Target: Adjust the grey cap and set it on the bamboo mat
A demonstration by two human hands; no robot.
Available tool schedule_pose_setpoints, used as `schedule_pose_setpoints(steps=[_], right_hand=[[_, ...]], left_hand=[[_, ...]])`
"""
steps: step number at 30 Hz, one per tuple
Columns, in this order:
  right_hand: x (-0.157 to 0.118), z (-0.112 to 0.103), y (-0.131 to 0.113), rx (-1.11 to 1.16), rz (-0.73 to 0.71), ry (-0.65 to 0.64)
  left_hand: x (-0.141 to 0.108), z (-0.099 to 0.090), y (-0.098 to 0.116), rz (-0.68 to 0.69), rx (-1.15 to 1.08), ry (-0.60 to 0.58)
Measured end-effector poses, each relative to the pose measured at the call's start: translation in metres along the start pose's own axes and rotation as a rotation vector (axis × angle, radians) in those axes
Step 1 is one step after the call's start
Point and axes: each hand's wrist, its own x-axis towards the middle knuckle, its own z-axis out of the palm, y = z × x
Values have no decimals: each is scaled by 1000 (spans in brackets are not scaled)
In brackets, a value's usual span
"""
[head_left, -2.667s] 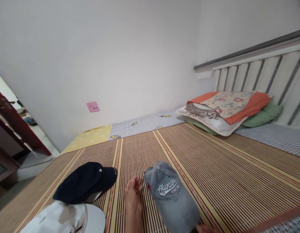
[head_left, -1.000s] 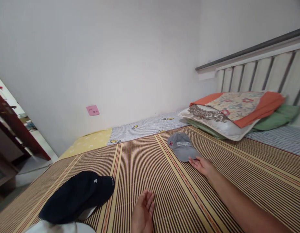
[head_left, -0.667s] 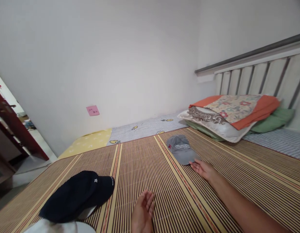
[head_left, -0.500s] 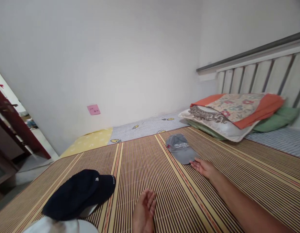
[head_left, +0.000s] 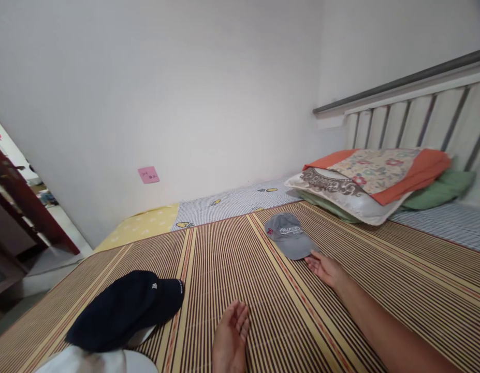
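A grey baseball cap with white lettering lies on the striped mat, its brim toward me. At the brim's near edge is my right hand, thumb and fingers closed on the edge. My left hand rests low in the middle, palm turned sideways, fingers loosely bent and apart with nothing in them. To its left sits a dark navy cap with a small white emblem, brim pointing right. Partly beneath it, a white cap is cut off by the bottom edge of the view.
The striped mat covers the bed. Stacked pillows in orange, floral and green covers lie at the back right by a slatted white headboard. A pink note is on the wall. A dark red door stands at far left.
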Motion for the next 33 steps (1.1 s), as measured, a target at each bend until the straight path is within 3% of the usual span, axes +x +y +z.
schedule_pose_setpoints(steps=[16,33], right_hand=[[8,11,2,-16,12,26],[6,10,5,-29,-61,27]], left_hand=[[-18,7,5,-10,46,27],[-4,-2,-3,31,11,10]])
